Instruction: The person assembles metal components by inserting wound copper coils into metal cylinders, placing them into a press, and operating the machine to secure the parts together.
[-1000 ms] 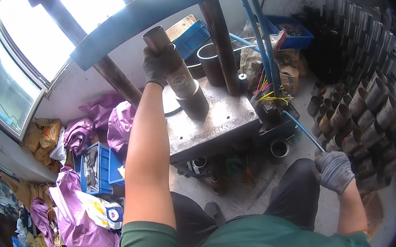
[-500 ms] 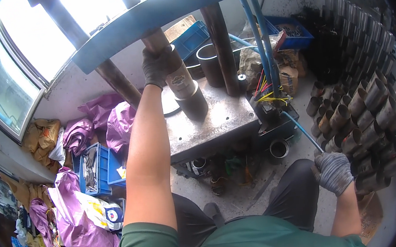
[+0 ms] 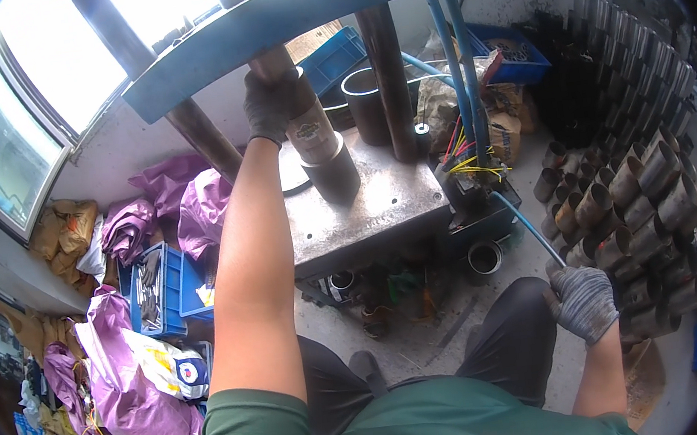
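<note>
From here I can't see the left hand's (image 3: 270,106) fingertips; the right hand (image 3: 583,302) hides the rod's (image 3: 526,225) end, the left forearm (image 3: 251,254) the surface's (image 3: 394,199) left edge.

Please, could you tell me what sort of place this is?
It appears to be a metalworking workshop, judging by the heavy blue crossbeam above a metal worktable, and the many metal-looking tubes piled on the right.

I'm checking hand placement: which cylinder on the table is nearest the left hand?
The pale-banded cylinder, at the left hand; the white-rimmed dark cylinder stands apart, farther right.
</note>
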Demonstrator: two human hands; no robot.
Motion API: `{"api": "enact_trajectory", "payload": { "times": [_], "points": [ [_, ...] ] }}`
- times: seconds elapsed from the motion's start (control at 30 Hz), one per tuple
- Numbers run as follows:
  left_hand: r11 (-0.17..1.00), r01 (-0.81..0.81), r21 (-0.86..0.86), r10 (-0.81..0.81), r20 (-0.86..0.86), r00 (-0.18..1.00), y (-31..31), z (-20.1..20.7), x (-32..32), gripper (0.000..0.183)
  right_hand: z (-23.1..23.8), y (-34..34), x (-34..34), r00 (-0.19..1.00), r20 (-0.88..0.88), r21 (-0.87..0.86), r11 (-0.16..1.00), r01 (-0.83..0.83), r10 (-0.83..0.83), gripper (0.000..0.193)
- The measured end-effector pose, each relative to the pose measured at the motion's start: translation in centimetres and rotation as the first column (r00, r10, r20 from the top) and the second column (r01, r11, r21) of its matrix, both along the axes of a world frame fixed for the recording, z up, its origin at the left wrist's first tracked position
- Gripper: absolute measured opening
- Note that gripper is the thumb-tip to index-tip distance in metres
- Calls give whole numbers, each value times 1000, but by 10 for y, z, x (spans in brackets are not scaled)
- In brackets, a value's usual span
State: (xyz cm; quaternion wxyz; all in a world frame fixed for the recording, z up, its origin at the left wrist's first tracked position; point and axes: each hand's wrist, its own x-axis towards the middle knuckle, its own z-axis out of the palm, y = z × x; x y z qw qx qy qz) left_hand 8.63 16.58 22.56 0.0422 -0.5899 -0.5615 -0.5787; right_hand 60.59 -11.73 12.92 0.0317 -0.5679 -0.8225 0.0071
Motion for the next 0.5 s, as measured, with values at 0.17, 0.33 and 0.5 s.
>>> {"api": "enact_trajectory", "payload": {
  "times": [0.17,0.33,0.5],
  "points": [
    [999,16,-42,-17,-12,1000,-9,5,3,51,2,1,-2,1000,-11,-21,1000,-10,9,29],
    [990,76,-115,-71,48,996,-16,7,15,48,2,1,-1,1000,6,-7,1000,-10,10,29],
    [989,-10,-150,3,-51,999,-11,3,8,45,2,1,-2,1000,-4,-2,1000,-13,13,29]
  ]
}}
